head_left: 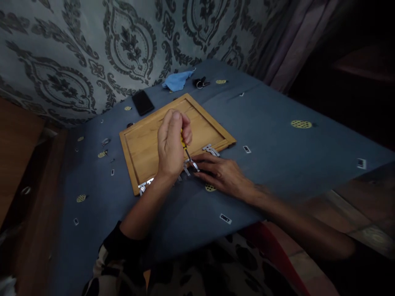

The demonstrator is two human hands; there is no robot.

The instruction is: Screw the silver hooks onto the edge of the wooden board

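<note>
My left hand (173,144) is closed around a screwdriver (184,144) with a yellow and black handle, its shaft slanting down toward the near edge of a framed wooden panel (154,135). The tip meets a metal hinge (194,165) at that edge. My right hand (220,172) pinches this hinge from the right, its fingers curled and partly hiding it. Another metal hinge (211,150) sits at the panel's edge on the right, and one more hinge (142,188) lies at the near left corner, partly behind my left forearm.
Beyond the panel lie a black phone (142,102), a blue cloth (177,81) and a bunch of keys (200,83). Small metal parts (105,142) are on the left of the blue tablecloth (262,127). A patterned curtain (129,41) hangs behind the table.
</note>
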